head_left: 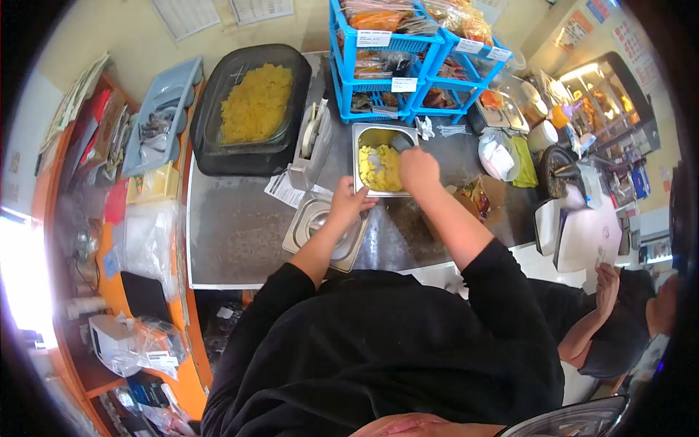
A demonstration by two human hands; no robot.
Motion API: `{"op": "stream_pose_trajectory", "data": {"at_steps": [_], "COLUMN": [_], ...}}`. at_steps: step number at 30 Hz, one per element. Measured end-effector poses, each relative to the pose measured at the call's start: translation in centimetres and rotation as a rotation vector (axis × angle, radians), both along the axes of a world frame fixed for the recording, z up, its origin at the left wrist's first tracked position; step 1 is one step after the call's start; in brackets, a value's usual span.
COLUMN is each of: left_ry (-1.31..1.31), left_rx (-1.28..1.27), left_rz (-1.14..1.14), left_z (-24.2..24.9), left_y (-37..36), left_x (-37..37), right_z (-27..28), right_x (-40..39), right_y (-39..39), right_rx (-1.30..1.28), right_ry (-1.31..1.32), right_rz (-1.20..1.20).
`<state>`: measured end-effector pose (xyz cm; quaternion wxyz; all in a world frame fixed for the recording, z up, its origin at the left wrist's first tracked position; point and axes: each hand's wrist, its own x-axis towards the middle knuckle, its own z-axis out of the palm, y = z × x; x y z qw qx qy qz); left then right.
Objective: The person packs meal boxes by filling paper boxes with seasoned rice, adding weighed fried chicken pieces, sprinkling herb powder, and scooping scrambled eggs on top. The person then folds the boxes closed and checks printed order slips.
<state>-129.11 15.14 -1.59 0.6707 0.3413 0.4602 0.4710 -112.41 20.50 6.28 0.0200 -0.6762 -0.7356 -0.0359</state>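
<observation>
1 head-worn fisheye view, looking steeply down and forward over the wearer's black-sleeved torso onto the grey steel counter (240, 233); counter near, blue wire shelf rack (378, 65) beyond, edges vignetted.

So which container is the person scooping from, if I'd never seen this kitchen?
Find the steel counter below the blue wire baskets. Just under them sits a small steel pan of pale yellow chunks, with the right hand in it; the lidded pan beside it shows no food.

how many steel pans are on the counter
2: one steel pan of yellow food under the right hand, and one lidded pan beside the left hand. Others may be hidden.
</observation>
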Motion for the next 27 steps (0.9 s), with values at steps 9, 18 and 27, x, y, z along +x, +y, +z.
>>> {"op": "stream_pose_trajectory", "data": {"at_steps": [9,18,27], "left_ry": [-0.073,-0.116,-0.204], "left_rx": [0.046,0.006,0.017], "left_rz": [0.032,0.051,0.032], "left_z": [-1.3,-1.5,-1.2], "left_y": [-2.1,-1.8,-1.4], "left_x": [1.2,1.5,1.5], "right_z": [0.4,-4.7,-3.6], "right_x": [-2.4,-1.6,0.8], "right_y": [0.1,0.2,1.2], "right_rx": [-0.123,-0.275,-0.537], "right_ry": [0.069,0.007,0.64], "right_rz": [0.094,0.246,0.033]}}
